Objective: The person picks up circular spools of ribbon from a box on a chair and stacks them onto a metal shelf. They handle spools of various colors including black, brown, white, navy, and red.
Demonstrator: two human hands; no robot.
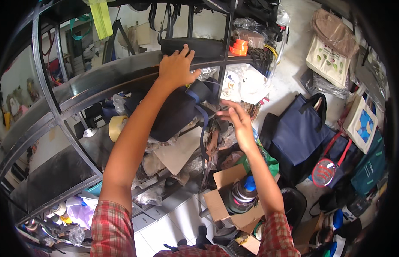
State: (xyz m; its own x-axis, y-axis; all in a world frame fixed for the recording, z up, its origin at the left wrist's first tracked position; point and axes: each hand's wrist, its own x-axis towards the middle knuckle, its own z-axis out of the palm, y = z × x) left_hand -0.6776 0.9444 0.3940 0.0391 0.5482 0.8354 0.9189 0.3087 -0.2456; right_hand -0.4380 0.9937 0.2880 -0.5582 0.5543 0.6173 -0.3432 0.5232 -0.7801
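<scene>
Rack: At your left, a black metal rack point(47, 88) spans the view, its bars bowed by the lens; clutter fills its lower levels.
Strip: A yellow-green strip point(101, 21) hangs near the top.
Tape: A wide yellowish roll of tape point(117, 128) sits on a lower level, just beside your left forearm.
Left hand: Your left hand point(179, 67) is spread at the upper shelf point(141, 61), grasping nothing; its fingertips overlap a black case, though you cannot tell whether they press on it.
Black case: The long, soft black case point(208, 49) lies on that upper shelf.
Below it: A dark blue bag point(171, 118) with straps slumps over packed plastic and cardboard.
Orange rolls: Bright orange rolls point(238, 48) are stacked right of the case.
Right hand: Your right hand point(240, 124) is raised, loosely unfolded and unladen, near the straps.
Floor: White tiles point(180, 227) show below, beside an opened cardboard box point(215, 207) holding a blue-capped bottle point(242, 195).
Right side: A navy tote point(299, 130) and other bags crowd a pale surface.
</scene>
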